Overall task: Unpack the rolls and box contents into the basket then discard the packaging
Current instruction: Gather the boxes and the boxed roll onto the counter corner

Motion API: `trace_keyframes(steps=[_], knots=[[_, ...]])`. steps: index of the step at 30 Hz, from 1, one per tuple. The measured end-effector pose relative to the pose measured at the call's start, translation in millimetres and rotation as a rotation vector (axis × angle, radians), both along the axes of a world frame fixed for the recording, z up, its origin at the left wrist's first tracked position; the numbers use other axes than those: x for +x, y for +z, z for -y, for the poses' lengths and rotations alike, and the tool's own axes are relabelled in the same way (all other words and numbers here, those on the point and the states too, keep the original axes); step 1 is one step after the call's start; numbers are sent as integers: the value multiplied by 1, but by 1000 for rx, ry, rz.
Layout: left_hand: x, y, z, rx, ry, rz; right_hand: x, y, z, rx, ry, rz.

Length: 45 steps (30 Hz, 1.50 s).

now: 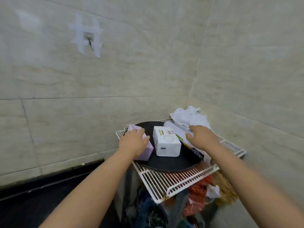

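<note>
A lilac box [146,151] lies at the left edge of a round black tray [171,165], and my left hand [134,141] is closed over its top. A white box [166,142] with printed labels stands in the middle of the tray. My right hand [201,136] rests with spread fingers on a clear plastic package [178,131] that has green and purple print, lying to the right of the white box. Whether the right hand grips the package is unclear. No basket is in view.
The tray sits on a white wire rack [166,180] in a tiled corner. Crumpled white cloth or paper [189,115] lies at the rack's back. Under the rack are red, blue and clear bags [195,195]. A taped hook [89,41] is on the left wall.
</note>
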<state>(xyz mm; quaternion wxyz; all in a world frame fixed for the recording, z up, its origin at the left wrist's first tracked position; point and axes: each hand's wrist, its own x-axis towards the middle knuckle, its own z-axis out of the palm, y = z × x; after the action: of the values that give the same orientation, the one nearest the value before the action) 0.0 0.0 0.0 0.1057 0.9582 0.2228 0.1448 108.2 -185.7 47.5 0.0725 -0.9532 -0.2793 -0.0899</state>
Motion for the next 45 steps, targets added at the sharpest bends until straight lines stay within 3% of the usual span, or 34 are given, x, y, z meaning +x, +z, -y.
trace_keyframes(steps=[4, 8, 10, 17, 25, 29, 34, 39, 45], knots=[[21, 2, 3, -153, 150, -137, 49, 9, -13, -169, 53, -202], [49, 0, 20, -151, 274, -290, 85, -2, -25, -430, 37, -343], [59, -6, 25, -195, 373, -327, 100, -15, -28, -456, 22, -427], [67, -18, 27, -265, 535, -224, 110, -59, -28, -244, -40, -422], [33, 8, 0, -222, 570, 159, 110, -8, -41, 105, 60, -355], [-13, 18, -13, -231, 635, 283, 53, 20, -74, 194, 245, -332], [-123, 3, -32, -276, 770, 358, -74, 6, -131, 177, 499, -328], [-283, -49, -56, -259, 946, 246, -228, -61, -194, 88, 655, -479], [-432, -126, -80, -298, 1057, 41, -361, -159, -231, -148, 627, -575]])
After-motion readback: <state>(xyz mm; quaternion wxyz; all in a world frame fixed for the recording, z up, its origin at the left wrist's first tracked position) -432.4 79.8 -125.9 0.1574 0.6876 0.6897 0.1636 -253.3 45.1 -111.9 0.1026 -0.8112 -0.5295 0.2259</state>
